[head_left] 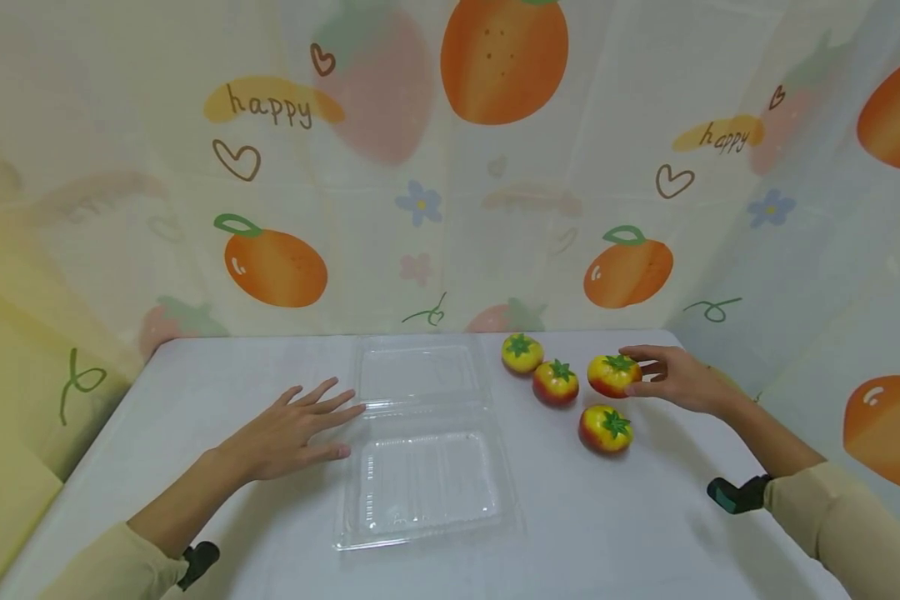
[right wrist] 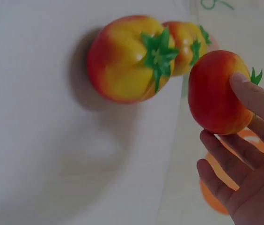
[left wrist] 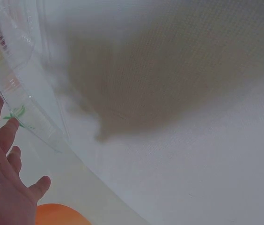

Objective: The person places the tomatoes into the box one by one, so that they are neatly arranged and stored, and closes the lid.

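My right hand (head_left: 678, 379) pinches a red-and-yellow tomato (right wrist: 218, 91) with a green leafy top between thumb and fingers. In the right wrist view the thumb lies on its side, with the fingertips beneath. Another tomato (head_left: 605, 429) rests on the table just in front of the held one. To the left sit a red-and-yellow tomato (head_left: 555, 383) and a yellower one (head_left: 522, 353). Fingers spread, my left hand (head_left: 288, 433) hovers by the left edge of a clear plastic clamshell box (head_left: 427, 533), which lies opened flat with its lid (head_left: 420, 343) toward the back.
The white table (head_left: 217, 367) ends at the back against a hanging cloth (head_left: 390, 250) printed with fruit, hearts and words. More of this cloth rises on the left and right sides. A dark band (head_left: 738, 494) sits on my right wrist, and a similar one (head_left: 198, 562) on my left.
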A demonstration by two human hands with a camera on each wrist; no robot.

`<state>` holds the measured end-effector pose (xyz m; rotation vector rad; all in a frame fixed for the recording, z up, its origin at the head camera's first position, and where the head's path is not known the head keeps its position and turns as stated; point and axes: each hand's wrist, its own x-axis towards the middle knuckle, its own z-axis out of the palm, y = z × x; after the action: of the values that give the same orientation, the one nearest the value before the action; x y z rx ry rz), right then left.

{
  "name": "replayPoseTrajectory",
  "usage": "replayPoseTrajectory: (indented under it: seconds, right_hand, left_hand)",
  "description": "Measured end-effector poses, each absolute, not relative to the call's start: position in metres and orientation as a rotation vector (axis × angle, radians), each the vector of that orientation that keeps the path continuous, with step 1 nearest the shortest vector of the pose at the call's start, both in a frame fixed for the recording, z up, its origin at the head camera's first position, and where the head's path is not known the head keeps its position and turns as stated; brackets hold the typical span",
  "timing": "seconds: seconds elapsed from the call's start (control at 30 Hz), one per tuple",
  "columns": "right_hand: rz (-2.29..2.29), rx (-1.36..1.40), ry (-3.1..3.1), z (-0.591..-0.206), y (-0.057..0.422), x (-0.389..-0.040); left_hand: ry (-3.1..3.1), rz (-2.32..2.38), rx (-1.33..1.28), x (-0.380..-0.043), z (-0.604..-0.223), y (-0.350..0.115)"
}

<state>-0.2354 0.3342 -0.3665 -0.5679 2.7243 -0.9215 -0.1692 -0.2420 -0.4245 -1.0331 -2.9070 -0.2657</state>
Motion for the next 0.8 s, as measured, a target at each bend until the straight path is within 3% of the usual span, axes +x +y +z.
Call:
replayPoseTrajectory:
  seconds: [0.8]
  right_hand:
    - [-0.894, -0.897, 2.51, -0.353, 0.203, -0.223]
  left_hand:
    - [-2.898, -0.332, -1.052, -0.169, -0.423, -0.242]
